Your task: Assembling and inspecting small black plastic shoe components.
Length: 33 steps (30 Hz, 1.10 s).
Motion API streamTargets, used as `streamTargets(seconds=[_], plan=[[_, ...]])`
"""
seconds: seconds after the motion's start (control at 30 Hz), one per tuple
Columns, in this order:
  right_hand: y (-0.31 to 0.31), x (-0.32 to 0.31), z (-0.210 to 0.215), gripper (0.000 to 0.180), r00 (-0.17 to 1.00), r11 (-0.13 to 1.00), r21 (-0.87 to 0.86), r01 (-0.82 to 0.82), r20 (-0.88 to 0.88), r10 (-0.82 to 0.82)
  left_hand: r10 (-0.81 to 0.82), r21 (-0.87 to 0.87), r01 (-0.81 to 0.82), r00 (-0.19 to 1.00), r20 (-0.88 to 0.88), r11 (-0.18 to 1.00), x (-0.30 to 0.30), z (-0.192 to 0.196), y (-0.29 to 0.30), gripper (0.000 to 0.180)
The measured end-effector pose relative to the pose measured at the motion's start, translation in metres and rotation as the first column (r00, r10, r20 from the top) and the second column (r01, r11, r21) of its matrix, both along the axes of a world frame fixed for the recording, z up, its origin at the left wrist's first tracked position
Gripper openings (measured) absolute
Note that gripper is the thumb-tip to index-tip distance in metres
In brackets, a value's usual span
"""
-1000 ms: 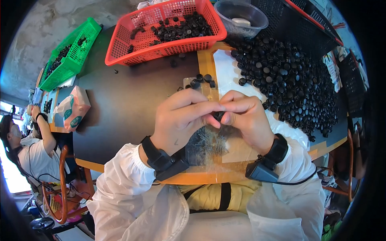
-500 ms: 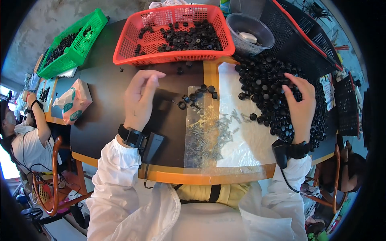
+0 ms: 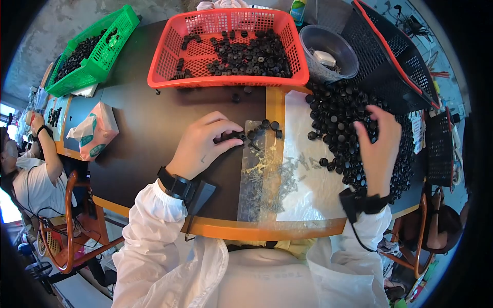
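In the head view, the left hand (image 3: 203, 145) is above the table (image 3: 149, 159), its thumb and fingers clamped on a small black part (image 3: 238, 135) just left of the upper edge of a clear plastic sheet (image 3: 250, 208). The part's end pokes out past the fingertips, so a loosened pinch could let it drop, perhaps among the loose black caps (image 3: 275, 126) close by, where its dark colour would make it hard to pick out.

The right hand (image 3: 382, 146) is over the heap of black caps (image 3: 339, 136), thumb and forefinger apart; whether they touch a cap cannot be told. Because the caps are piled loosely, a careless dig could send some rolling onto the white sheet (image 3: 308, 203) or off the table's right side.

Between the hands lie scattered metal screws (image 3: 282, 187), unboxed; a dragging sleeve or the cable (image 3: 360, 238) hanging from the right wrist unit (image 3: 352, 205) could sweep them toward the near edge. The red basket (image 3: 231, 81) of black pieces is beyond, out of the hands' way, and seems a lesser risk.
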State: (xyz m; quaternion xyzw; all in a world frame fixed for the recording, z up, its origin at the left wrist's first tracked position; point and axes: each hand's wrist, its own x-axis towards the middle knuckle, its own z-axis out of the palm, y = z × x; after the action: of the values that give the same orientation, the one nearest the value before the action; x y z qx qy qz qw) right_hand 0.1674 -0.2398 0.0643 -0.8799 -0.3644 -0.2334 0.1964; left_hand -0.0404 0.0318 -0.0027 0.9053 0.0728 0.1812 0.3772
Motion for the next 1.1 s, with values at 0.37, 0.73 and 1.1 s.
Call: streamTargets(seconds=[0.37,0.73,1.1], plan=[[0.094,-0.043,-0.042,0.068,0.793,0.886,-0.15,-0.439,-0.529,0.303,0.18,0.025,-0.179,0.983,-0.048,0.984,0.021,-0.003,0.012,0.078],[0.132,-0.031,-0.048,0.085,0.657,0.85,-0.065,-0.523,-0.666,0.353,0.005,0.099,0.01,0.989,-0.145,0.995,0.039,-0.001,0.027,0.107],[0.162,-0.032,-0.059,0.066,0.495,0.828,0.083,-0.554,-0.767,0.409,0.011,-0.07,-0.022,0.987,-0.159,0.997,0.035,0.002,0.03,0.077]])
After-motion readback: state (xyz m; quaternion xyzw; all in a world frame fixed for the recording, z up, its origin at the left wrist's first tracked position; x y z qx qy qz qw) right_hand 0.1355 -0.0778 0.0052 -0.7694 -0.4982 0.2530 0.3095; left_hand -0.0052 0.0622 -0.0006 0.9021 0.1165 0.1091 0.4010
